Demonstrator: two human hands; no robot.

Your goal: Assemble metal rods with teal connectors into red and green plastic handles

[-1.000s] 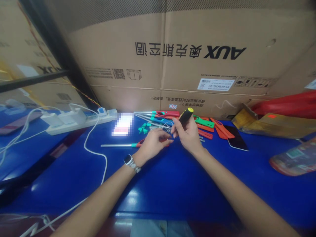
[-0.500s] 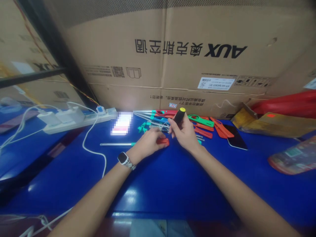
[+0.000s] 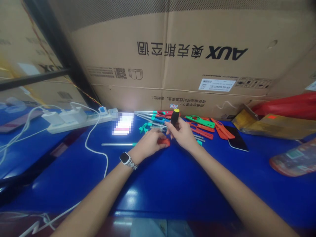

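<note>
My left hand is closed around a long-nosed lighter with a red handle, lying flat on the blue table. Its metal tube and teal collar stick out to the left from under my palm. In my right hand is a screwdriver, its black handle with a yellow cap pointing up. The screwdriver's tip is hidden behind my fingers, close to the red handle. Just beyond both hands lie several more lighters, among them a green one, and small teal plastic parts.
A white power strip with plugs and cables stands at the left, beside a lit, blurred screen. To the right lie a dark phone, an open carton and a clear plastic jar. A large cardboard box walls off the back.
My right hand and the screwdriver have moved slightly left and down, toward my left hand. My left hand keeps its hold on the lighter. The whole view has shifted a little.
</note>
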